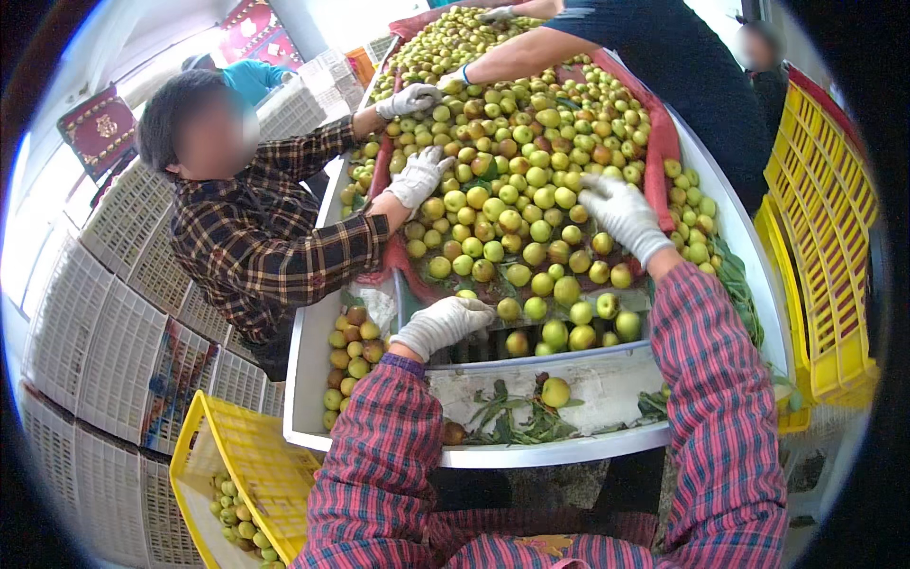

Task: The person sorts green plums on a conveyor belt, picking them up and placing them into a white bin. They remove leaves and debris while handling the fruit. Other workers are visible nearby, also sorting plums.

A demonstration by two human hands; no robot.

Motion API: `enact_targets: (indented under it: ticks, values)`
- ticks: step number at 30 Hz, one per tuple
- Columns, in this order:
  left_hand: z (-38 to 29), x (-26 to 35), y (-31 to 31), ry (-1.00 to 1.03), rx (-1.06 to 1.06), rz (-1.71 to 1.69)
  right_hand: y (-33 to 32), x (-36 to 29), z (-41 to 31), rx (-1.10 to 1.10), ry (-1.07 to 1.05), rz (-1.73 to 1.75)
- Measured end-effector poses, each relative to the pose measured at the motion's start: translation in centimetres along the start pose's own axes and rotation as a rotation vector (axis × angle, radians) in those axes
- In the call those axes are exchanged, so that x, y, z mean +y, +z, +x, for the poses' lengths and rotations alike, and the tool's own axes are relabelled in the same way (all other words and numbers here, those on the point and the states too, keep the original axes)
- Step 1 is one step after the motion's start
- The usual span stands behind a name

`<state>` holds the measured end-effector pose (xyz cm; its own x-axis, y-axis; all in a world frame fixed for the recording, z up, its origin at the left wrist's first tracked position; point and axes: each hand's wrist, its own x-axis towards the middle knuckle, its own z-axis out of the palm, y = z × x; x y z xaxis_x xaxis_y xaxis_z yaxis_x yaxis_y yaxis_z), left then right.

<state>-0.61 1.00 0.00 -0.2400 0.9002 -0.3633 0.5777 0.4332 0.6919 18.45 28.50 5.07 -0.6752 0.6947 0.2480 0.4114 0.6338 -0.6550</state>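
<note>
Before me, jujube-like green and brown fruits [522, 174] cover a white-rimmed sorting table [533, 455]. My right hand [624, 217], in a pale knit glove, reaches over the pile at right, fingers slightly apart and touching fruit. My left hand [449, 323], gloved alike, hangs over the near left end of the pile. Its fingers are bunched beside a fruit [508, 309]; whether anything is between them is hidden. Several fruits sit over a dark slotted opening [462, 352] between my hands. Below it, one fruit [555, 392] rests among green leaves [522, 423] in the front trough.
Red cloth [661, 156] edges the pile. Side channels hold sorted-out brown fruits [355, 341] at left and green ones [689, 206] at right. A co-worker's gloved hand [419, 178] works at left; another person's arm [519, 57] crosses above. Yellow crates [245, 462] flank the table.
</note>
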Motion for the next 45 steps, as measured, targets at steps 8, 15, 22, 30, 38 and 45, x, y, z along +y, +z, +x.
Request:
enact_targets:
  ticks: [8, 15, 22, 30, 38, 45]
  values:
    - [0.0, -4.4, 0.9, 0.246, -0.135, 0.351, 2.7, 2.8, 1.8, 0.143, -0.071, -0.098]
    - [-0.8, 0.7, 1.0, -0.068, -0.098, 0.315, 1.7, 3.9, 2.1, 0.378, -0.224, -0.028]
    - [-0.7, 1.0, 0.7, -0.018, -0.123, 0.239, 2.8, 4.6, 2.6, 0.042, -0.005, -0.035]
    - [-0.5, 1.5, 0.9, 0.024, -0.145, 0.281, 2.6, 4.5, 2.0, 0.250, -0.022, 0.224]
    - [-0.9, -2.0, 0.5, 0.091, -0.122, 0.321, 2.9, 1.5, 0.6, 0.114, -0.044, 0.091]
    - [1.1, -1.1, 1.1, 0.178, -0.088, -0.017, 2.9, 2.9, -1.7, -0.200, -0.086, -0.052]
